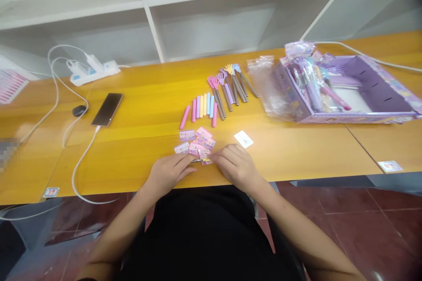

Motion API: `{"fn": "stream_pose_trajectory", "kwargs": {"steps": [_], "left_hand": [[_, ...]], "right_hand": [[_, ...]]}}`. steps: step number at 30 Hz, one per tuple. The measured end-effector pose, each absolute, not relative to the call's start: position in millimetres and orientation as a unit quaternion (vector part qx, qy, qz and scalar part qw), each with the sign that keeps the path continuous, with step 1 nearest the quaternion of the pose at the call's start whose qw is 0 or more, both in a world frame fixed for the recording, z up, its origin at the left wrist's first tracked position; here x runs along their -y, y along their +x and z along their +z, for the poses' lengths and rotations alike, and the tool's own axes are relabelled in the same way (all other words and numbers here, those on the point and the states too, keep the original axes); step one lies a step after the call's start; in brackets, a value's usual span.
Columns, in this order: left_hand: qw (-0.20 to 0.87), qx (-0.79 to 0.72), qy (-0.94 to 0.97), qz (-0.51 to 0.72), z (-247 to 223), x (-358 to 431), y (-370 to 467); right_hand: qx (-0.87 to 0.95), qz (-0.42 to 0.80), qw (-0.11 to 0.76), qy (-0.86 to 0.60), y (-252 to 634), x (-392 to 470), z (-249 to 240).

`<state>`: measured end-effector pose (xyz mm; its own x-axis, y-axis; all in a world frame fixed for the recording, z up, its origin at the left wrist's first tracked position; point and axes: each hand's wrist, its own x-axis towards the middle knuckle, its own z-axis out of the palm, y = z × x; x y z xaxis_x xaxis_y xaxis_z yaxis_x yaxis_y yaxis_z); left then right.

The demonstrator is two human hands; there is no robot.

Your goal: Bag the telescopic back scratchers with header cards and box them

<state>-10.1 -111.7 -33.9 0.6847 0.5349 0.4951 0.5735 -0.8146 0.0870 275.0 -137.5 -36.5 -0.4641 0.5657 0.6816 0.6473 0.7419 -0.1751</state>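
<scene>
Near the table's front edge, my left hand [171, 170] is closed on the metal rod [197, 160] of a small item. My right hand [235, 164] is closed at the item's other end, where a bit of yellow shows; its fingertips partly hide what they pinch. Small printed cards [201, 140] lie just beyond my fingers, some overlapping. Behind them stands a row of pastel handle tubes [204, 106], lying side by side. To their right lie several metal rods with hand-shaped heads [232, 83] in pink, purple, yellow and blue.
At right, a purple box [354, 118] holds wrapped items, with clear plastic bags [267, 88] beside it. A white card [243, 138] lies near my right hand. At left are a phone [107, 109], its cable and a power strip [95, 73].
</scene>
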Motion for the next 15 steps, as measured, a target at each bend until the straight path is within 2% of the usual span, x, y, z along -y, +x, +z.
{"fn": "stream_pose_trajectory", "kwargs": {"steps": [6,9,15], "left_hand": [[0.051,0.299,-0.915,-0.265,-32.4,112.0,-4.1],[0.081,0.293,-0.917,-0.258,-17.2,111.7,-9.1],[0.190,0.331,-0.891,-0.244,32.7,96.2,-88.4]], "right_hand": [[0.857,-0.047,0.369,-0.357,272.0,139.2,-33.0],[0.855,-0.046,0.367,-0.363,279.7,140.0,-26.0],[0.788,-0.132,0.396,-0.452,366.8,135.6,-2.6]]}}
